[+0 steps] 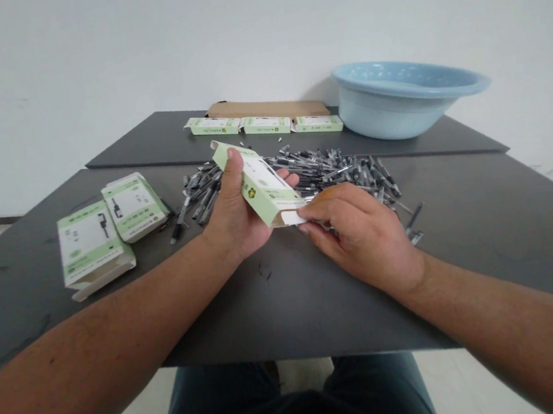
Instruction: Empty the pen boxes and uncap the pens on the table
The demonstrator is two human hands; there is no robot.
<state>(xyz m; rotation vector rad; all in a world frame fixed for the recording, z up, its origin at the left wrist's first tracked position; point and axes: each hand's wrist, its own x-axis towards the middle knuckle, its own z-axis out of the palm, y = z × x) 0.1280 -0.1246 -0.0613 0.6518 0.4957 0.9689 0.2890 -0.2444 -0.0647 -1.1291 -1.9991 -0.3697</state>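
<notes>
My left hand (242,214) is wrapped round a green and white cardboard box (266,180), thumb on its near side, and holds it tilted above the table. The fingers of my right hand (360,230) pinch a flap at the box's near end. What lies inside the box is hidden. Behind and beneath my hands spreads a heap of black and clear pens (332,170). Left of my left hand, two similar boxes rest partly overlapping: a nearer box (92,246) with an open end, and a farther box (136,205).
Three more green and white boxes stand in a row at the back, the middle box (266,125) among them. Behind them lies a brown cardboard piece (269,108). A large light-blue basin (395,108) occupies the back right of the dark table (289,313).
</notes>
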